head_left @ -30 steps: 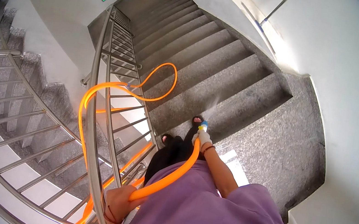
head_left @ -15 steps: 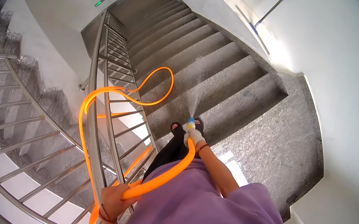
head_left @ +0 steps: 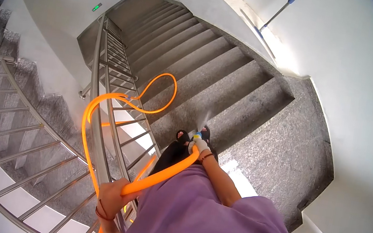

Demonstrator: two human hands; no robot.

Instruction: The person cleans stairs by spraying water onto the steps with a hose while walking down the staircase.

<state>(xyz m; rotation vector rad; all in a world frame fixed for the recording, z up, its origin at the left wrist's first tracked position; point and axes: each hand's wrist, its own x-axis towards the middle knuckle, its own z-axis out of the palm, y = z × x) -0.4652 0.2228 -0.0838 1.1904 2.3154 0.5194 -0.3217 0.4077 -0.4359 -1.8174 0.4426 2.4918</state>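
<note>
An orange hose runs across my front from the railing side to a spray nozzle with a blue and yellow tip. My right hand, in a pale glove, is closed around the nozzle just above my feet. A fine spray of water leaves the tip toward the grey steps. My left hand, ungloved, wraps the hose beside the metal railing. Another stretch of hose drapes over that railing and loops out above the steps.
Stairs descend ahead of my feet, with a landing to the right. At left, a second railing borders another flight. A long-handled squeegee leans on the ledge by the right wall. A green sign hangs far back.
My right hand and the nozzle have drawn slightly back toward my body, and the visible spray is shorter. My left hand has shifted a little left and up with the hose.
</note>
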